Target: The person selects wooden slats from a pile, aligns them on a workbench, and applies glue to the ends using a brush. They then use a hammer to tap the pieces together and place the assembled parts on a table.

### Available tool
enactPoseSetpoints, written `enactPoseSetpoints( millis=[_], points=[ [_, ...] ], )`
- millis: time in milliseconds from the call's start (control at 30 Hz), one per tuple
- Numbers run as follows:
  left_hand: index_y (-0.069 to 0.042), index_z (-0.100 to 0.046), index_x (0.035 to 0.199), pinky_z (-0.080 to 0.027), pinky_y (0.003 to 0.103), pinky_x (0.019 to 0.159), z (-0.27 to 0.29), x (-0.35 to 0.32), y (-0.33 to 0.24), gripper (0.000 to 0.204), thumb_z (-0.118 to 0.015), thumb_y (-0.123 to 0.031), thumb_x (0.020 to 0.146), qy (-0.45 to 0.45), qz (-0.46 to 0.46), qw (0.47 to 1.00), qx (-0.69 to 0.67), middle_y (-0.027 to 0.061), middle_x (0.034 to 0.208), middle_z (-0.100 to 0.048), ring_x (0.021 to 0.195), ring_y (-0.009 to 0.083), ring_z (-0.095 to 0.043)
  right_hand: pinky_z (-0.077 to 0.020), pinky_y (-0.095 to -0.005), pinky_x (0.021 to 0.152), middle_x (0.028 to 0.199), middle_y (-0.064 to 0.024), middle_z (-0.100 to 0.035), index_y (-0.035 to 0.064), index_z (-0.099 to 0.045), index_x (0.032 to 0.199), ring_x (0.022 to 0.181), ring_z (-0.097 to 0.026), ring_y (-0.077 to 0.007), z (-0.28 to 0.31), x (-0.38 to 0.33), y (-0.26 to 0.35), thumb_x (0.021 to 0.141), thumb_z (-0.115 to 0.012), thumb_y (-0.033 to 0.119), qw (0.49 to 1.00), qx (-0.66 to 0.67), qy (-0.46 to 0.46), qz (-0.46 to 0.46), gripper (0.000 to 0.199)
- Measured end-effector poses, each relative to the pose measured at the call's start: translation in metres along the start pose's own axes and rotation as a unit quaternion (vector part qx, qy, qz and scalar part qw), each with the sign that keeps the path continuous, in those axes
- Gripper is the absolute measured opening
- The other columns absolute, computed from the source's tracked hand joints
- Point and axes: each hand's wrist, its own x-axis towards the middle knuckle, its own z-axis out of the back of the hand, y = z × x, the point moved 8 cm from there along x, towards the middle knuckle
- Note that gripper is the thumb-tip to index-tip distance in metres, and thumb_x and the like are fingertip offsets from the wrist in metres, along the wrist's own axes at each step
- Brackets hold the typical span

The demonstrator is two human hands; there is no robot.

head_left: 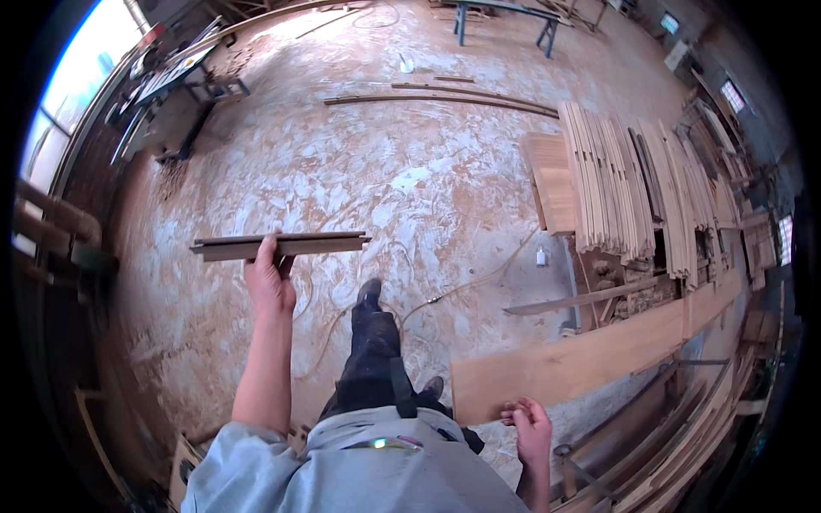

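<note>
— Head view: what does the person have in hand?

— Two thin wooden strips (280,245), stacked and held level out in front over the sawdust floor (385,171). The left hand (270,282) is clamped around their middle from below. The right hand (528,425) hangs low, fingers loosely curled on nothing, just touching the near end of one long plank (599,350).

— What could go wrong?

— Likely the top strip sliding off, since one hand pinches both at a single point. A cable (462,282) also trails across the floor by the forward boot (369,295), and might catch a foot.

— Anything else?

— One big stack of slats (629,188) leaning at the right, too many to count.
</note>
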Motion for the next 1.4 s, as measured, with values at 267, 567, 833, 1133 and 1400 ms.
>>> enactPoseSetpoints(
  millis=[267,567,833,1133,1400],
  points=[
    [-0.008,-0.053,0.104,-0.047,0.039,0.083,-0.23,0.21,0.122,0.025,-0.066,-0.009,0.082,0.186,0.101,0.974,0.082,0.0053,0.098,-0.062,0.093,0.0171,-0.058,-0.0519,-0.0285,0.072,0.099,-0.0146,-0.064,-0.0062,-0.051,0.114,0.082,-0.063,-0.017,-0.125,0.118,0.035,0.09,-0.05,0.002,0.979,0.074,-0.186,-0.042,0.026],
    [0.001,-0.055,0.105,-0.053,0.038,0.083,-0.327,0.347,0.101,0.024,-0.063,-0.012,0.086,0.253,0.159,0.954,0.023,0.013,0.103,-0.063,0.098,0.0223,-0.061,-0.0506,-0.0268,0.077,0.103,-0.0114,-0.065,-0.0036,-0.053,0.117,0.086,-0.062,-0.0144,-0.256,0.256,0.133,0.089,-0.055,0.005,0.993,-0.012,-0.106,-0.055,0.03],
    [0.0,-0.051,0.106,-0.054,0.047,0.085,-0.382,0.437,0.146,0.021,-0.059,-0.009,0.089,0.207,0.266,0.936,-0.101,0.0166,0.106,-0.061,0.096,0.0271,-0.063,-0.0517,-0.028,0.077,0.103,-0.0116,-0.065,-0.0038,-0.052,0.118,0.087,-0.063,-0.015,-0.285,0.387,0.204,0.089,-0.056,0.008,0.996,0.004,-0.077,-0.052,0.031],
    [-0.005,-0.05,0.107,-0.054,0.037,0.081,-0.529,0.498,0.166,0.025,-0.062,-0.009,0.086,0.166,0.123,0.978,0.031,0.0108,0.105,-0.062,0.095,0.0199,-0.061,-0.0508,-0.0297,0.071,0.09,-0.0136,-0.066,-0.0035,-0.062,0.101,0.08,-0.065,-0.0183,-0.308,0.643,0.33,0.085,-0.063,0.01,0.986,-0.145,-0.047,0.063,0.021],
    [-0.006,-0.045,0.113,-0.048,0.042,0.089,-0.663,0.525,0.203,0.031,-0.062,-0.008,0.087,0.15,0.118,0.981,0.047,0.0116,0.109,-0.058,0.1,0.0208,-0.058,-0.0499,-0.0337,0.062,0.082,-0.0115,-0.062,0.002,-0.064,0.091,0.074,-0.063,-0.0267,-0.372,0.809,0.562,0.075,-0.07,0.009,0.904,-0.245,-0.002,0.351,0.019]
  ],
)
